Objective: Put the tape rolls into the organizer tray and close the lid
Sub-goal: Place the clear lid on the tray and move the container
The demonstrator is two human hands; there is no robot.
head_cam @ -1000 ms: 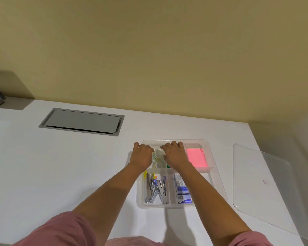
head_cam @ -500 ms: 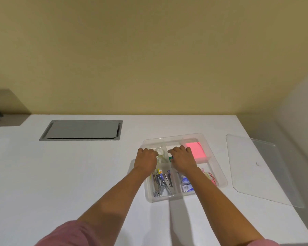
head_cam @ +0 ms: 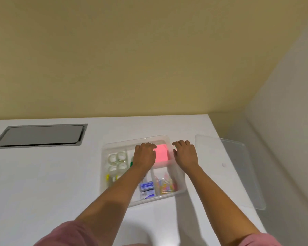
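Note:
A clear plastic organizer tray (head_cam: 182, 187) sits on the white table. Several clear tape rolls (head_cam: 117, 161) lie in its far left compartment. My left hand (head_cam: 144, 155) hovers palm down over the tray's far middle, holding nothing. My right hand (head_cam: 185, 153) is over the tray's right rim, fingers spread and empty. The clear lid (head_cam: 238, 174) lies flat on the table to the right of the tray, a short way from my right hand.
The tray also holds a pink sticky-note pad (head_cam: 161, 153), staple boxes (head_cam: 146, 189), coloured paper clips (head_cam: 164, 185) and yellow markers (head_cam: 107, 177). A grey cable hatch (head_cam: 41, 136) is set in the table at the far left. Walls close off the back and right.
Both hands left the tape compartment and moved right; the tape rolls now lie uncovered in the tray. The camera view also shifted, so the tray appears further right.

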